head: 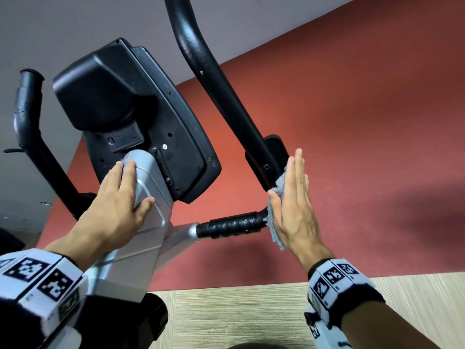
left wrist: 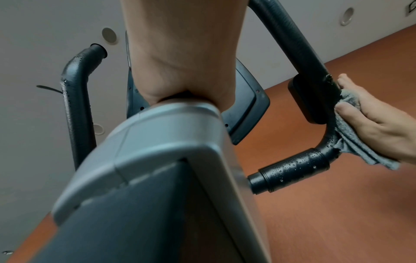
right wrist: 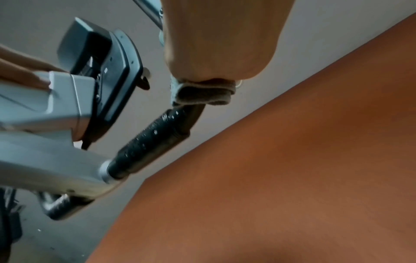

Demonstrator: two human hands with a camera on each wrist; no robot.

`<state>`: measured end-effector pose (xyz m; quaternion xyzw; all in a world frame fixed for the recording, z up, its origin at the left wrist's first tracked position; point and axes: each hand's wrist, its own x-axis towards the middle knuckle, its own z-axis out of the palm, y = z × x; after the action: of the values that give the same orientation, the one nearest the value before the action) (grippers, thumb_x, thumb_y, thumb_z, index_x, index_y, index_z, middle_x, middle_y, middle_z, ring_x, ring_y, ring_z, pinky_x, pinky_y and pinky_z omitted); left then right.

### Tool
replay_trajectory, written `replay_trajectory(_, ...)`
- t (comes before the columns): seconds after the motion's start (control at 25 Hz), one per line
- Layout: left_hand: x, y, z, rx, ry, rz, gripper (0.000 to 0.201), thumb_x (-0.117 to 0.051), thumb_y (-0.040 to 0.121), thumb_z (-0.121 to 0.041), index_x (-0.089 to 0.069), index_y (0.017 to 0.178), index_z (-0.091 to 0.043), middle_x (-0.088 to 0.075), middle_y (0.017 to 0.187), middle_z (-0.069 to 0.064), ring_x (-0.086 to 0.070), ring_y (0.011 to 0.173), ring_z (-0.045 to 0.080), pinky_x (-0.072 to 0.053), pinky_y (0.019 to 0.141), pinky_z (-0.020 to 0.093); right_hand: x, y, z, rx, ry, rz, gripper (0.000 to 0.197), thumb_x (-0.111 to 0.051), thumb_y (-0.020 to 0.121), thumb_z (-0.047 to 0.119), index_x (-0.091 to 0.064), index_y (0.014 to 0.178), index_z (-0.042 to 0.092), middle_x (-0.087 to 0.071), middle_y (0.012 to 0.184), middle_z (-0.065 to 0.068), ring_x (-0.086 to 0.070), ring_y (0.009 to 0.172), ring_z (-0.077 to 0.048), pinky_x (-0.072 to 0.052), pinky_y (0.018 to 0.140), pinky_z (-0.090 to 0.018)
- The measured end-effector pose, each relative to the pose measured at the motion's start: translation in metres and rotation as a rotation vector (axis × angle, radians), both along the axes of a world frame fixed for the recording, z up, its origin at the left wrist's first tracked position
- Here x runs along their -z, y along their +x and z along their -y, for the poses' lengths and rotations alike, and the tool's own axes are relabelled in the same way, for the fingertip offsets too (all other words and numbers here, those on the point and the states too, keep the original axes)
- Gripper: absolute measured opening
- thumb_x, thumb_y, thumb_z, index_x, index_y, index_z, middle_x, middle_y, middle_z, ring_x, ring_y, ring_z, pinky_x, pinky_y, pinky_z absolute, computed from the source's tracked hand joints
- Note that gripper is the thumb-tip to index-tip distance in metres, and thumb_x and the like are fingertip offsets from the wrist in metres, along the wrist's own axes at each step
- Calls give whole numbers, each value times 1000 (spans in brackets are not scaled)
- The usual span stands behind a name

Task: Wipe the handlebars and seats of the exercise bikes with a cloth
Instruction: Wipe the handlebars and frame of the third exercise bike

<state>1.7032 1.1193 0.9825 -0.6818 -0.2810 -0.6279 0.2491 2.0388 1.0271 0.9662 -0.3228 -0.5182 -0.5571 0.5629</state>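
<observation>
Two hands work at one exercise bike, seen from below against a red wall and grey ceiling. The right hand (head: 293, 205), fingers straight and together, presses a grey cloth (head: 275, 210) flat against the outer bend of the right handlebar (head: 221, 79), where the bar turns up from its short horizontal grip (head: 231, 225). The cloth is folded and sandwiched between palm and bar; nothing shows the fingers curling round it. The left hand (head: 118, 195) lies flat and relaxed on the silver column (head: 148, 187) under the black console (head: 130, 109), gripping nothing and apparently bracing the bike.

Judged from the frames, the job is at an early stage. Water droplets bead on the horizontal grip and on the left handlebar (head: 27, 114), which suggests those parts are sprayed but not yet wiped dry. The long upper run of the right handlebar looks drier, though whether it has been wiped cannot be told. No seat is in view, and no other bike, so seats and further machines appear to remain.

The right forearm reaches up with the palm turned inward toward the bar; the left forearm angles up from below, thumb spread along the column's edge
</observation>
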Motion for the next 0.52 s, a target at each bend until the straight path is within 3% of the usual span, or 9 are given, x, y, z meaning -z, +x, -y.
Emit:
replay_trajectory(0.2, -2, -1, -2, -22, 4, 8, 86, -62, 99, -31, -10, 162, -4, -8, 169, 19, -3, 157, 28, -6, 128, 37, -35, -32, 10, -28, 153, 47, 66, -39, 105, 30, -17, 159, -1, -10, 170, -15, -4, 158, -22, -7, 129, -38)
replay_trajectory(0.4, -2, -1, -1, -23, -23, 7, 88, -62, 98, -31, -9, 162, -4, -7, 169, 20, -4, 157, 29, -6, 128, 38, 4, 2, -14, -79, 84, -22, 68, -38, 106, 29, -8, 162, 5, -1, 172, -10, 3, 159, -19, -3, 128, -35)
replay_trajectory(0.52, -2, 1, 2, -11, -27, 12, 87, -62, 98, -31, -9, 162, -6, -7, 169, 19, -4, 157, 29, -6, 128, 37, -9, -12, -6, -10, 132, -32, 67, -39, 104, 26, -13, 160, 0, -7, 171, -14, 0, 159, -25, -1, 129, -36)
